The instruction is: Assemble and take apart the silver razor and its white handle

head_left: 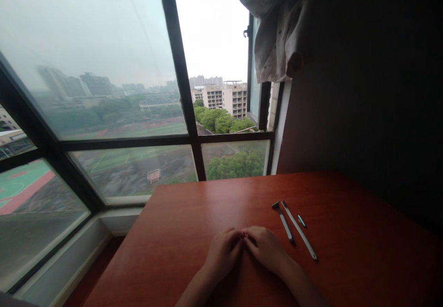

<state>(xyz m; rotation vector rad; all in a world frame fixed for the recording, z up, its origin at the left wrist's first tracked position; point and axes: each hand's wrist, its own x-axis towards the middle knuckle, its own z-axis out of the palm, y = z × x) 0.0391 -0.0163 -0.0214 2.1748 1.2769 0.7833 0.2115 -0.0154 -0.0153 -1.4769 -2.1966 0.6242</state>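
Note:
Above the reddish-brown table, my left hand and my right hand meet at the fingertips. Both have their fingers curled in and closed. A small reddish spot shows where the fingertips join, but I cannot tell whether it is a held thing or skin. To the right of my right hand lies a razor with a grey handle and a dark head. Beside it is a long, slim, pale stick with a rounded end. A short, shiny greenish piece lies just past the stick.
The wooden table reaches to the window, whose dark frame runs along its far and left sides. One pane at the right stands ajar. Grey cloth hangs above it. A dark wall rises on the right.

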